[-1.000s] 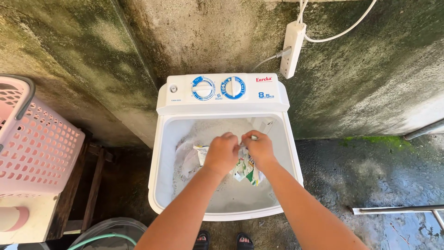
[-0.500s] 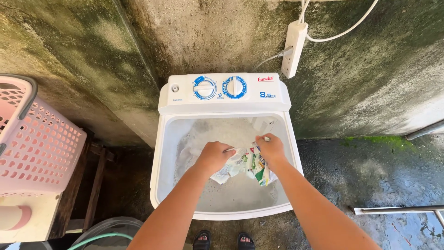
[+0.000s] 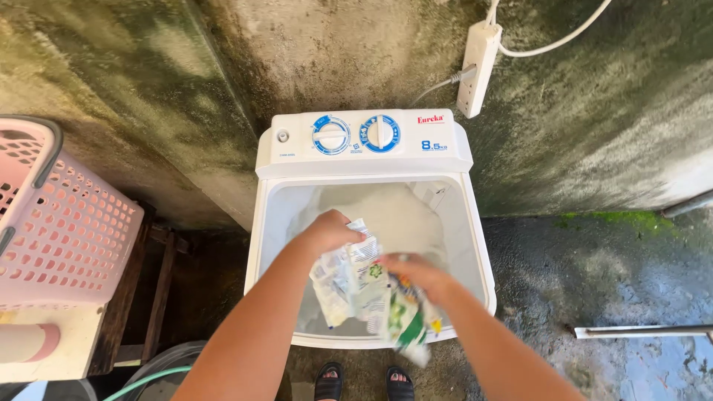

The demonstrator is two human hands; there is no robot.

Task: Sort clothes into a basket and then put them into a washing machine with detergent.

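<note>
A white top-loading washing machine (image 3: 260, 245) with two blue dials stands against a stained wall, its tub full of foamy water (image 3: 394, 212). My left hand (image 3: 327, 230) grips the top of a wet, crumpled white and green printed plastic pouch (image 3: 349, 286), lifted above the tub's front. My right hand (image 3: 416, 275) is blurred and holds the pouch's lower right part, whose green end hangs past the machine's front rim.
A pink perforated laundry basket (image 3: 67, 238) sits on a stand at the left. A white power strip (image 3: 479, 67) with cables hangs on the wall. A green hose (image 3: 148, 379) and basin lie bottom left. My sandalled feet (image 3: 364, 382) stand on wet concrete.
Both hands have lifted the pouch out of the foamy water and pulled it toward me, over the tub's front rim. My right hand moved down and back.
</note>
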